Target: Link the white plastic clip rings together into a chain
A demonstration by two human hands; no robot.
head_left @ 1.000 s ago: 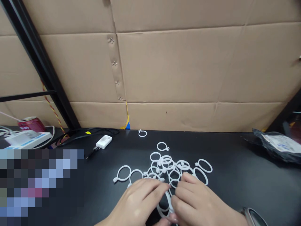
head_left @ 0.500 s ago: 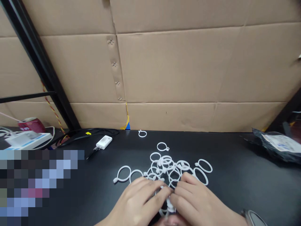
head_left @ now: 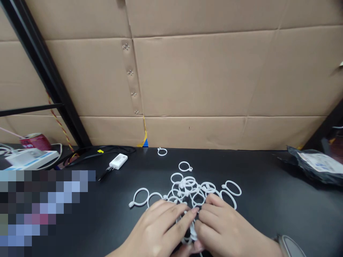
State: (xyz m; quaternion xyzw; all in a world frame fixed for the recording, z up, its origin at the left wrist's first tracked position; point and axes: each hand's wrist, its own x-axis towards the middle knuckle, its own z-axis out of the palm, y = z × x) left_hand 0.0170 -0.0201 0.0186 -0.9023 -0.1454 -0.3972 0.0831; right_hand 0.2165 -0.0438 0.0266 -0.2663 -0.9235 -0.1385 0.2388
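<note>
My left hand and my right hand meet at the bottom middle, fingers bent and closed around white plastic curtain rings. Only part of what they hold shows between the fingertips; the rest is covered by the fingers. Just beyond the hands is a heap of similar white rings, each with a small eyelet, overlapping one another. One ring lies to the left of the heap, another ring to the right. Two more lie farther back, towards the cardboard.
A cardboard wall closes off the back of the black tabletop. At left are a white charger, a power strip, a red can and cables. A dark plastic parcel lies at right. The lower left is pixelated.
Both hands stay in nearly the same place. My fingers have shifted slightly, and the white piece between them has turned or moved a little. The heap looks unchanged.
</note>
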